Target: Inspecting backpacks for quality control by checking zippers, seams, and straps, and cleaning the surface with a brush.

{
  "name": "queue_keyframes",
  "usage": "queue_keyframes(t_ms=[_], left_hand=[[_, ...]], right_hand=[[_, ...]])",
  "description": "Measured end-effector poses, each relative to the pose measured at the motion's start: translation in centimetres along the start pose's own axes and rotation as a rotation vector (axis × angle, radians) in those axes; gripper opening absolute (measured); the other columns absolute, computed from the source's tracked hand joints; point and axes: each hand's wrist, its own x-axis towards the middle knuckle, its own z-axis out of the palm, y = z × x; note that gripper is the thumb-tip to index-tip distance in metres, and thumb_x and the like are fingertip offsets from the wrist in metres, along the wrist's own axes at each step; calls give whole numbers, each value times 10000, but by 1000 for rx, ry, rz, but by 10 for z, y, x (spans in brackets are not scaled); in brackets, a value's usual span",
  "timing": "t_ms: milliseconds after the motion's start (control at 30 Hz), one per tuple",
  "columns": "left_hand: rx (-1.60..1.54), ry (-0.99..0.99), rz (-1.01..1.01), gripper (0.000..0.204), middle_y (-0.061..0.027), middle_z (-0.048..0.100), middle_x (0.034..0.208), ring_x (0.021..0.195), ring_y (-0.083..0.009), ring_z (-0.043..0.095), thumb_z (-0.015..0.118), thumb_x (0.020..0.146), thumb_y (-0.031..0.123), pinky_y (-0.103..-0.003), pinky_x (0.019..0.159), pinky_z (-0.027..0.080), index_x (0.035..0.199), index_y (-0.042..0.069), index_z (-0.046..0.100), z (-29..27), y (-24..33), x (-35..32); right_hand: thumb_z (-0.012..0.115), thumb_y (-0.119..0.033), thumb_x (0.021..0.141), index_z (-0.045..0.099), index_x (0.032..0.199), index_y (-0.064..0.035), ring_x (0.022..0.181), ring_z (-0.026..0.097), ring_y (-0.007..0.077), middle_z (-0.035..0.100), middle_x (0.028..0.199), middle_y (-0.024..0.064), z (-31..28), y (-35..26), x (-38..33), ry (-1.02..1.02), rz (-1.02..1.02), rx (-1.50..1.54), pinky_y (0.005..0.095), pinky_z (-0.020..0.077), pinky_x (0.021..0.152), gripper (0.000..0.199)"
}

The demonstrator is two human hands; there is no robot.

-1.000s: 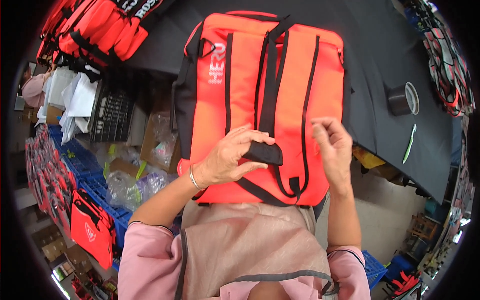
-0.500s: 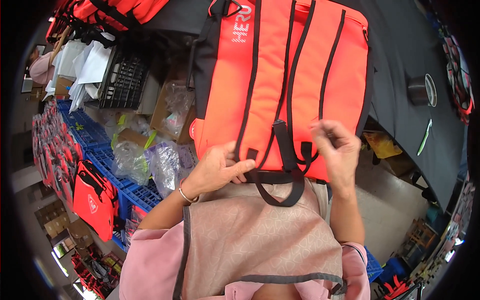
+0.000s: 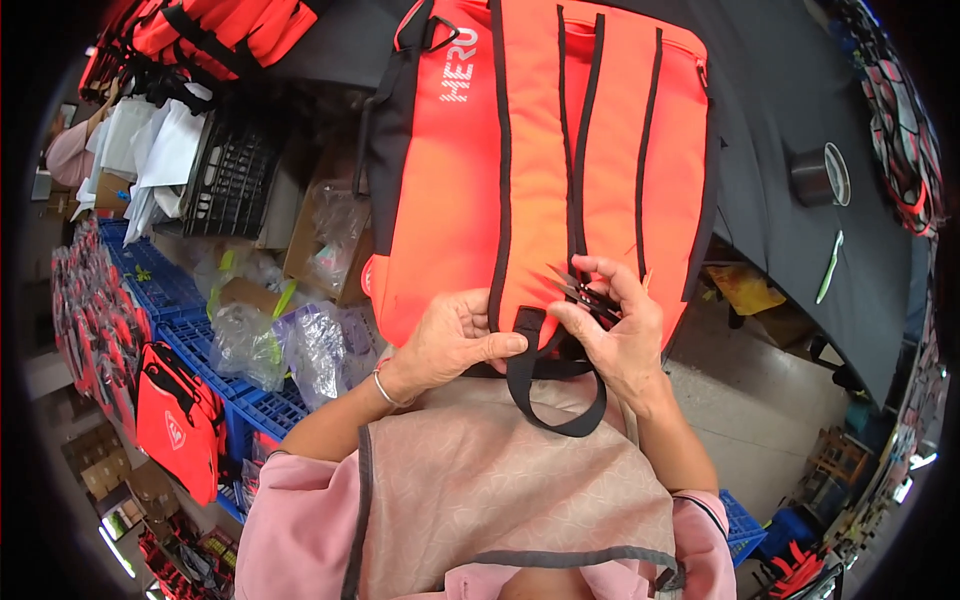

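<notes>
An orange-red backpack (image 3: 440, 210) with black edging lies before me, its two padded shoulder straps (image 3: 530, 120) facing up. At the lower end of the left strap, my left hand (image 3: 450, 338) pinches the fabric beside a sewn-on black webbing tab. A black webbing loop (image 3: 578, 424) hangs from there over my apron. In my right hand (image 3: 632, 338) is a pair of small dark thread snips (image 3: 588, 294). Their pointed blades aim left, just above the strap's lower end. My right fingers cover part of the other strap's end.
On the dark table at the right are a roll of tape (image 3: 820, 176) and a green-white slim tool (image 3: 830, 266). To the left stand a black crate (image 3: 232, 170), blue plastic crates (image 3: 190, 340) with clear bags, and a red bag (image 3: 178, 420). Another person's arm (image 3: 75, 150) shows far left.
My right hand has come left and down to the strap end, and the snips now show in it. My left hand stays at the strap. The view has shifted slightly.
</notes>
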Motion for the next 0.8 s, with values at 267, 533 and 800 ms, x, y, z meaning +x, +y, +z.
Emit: queue_keyframes(t_ms=[267,533,800], left_hand=[[-63,48,7,352,-83,698,1048,858,-120,686,690,910,132,-241,675,595,1219,-9,599,17,8,7],[-71,78,39,316,-65,708,1008,845,-99,686,690,917,131,-217,642,589,1189,-11,617,23,9,11],[-86,73,44,319,-68,704,1019,855,-101,686,686,920,129,-214,635,586,1195,-15,611,23,7,11]], right_hand=[[844,-171,693,707,996,-46,580,548,194,597,726,31,-20,-7,-13,280,-634,-569,315,416,508,355],[849,-169,670,712,1022,-64,587,547,165,597,742,13,-17,0,-14,307,-681,-725,292,411,512,393],[848,-172,675,711,1029,-66,594,556,161,601,746,7,-16,1,-11,295,-669,-731,286,419,516,395]])
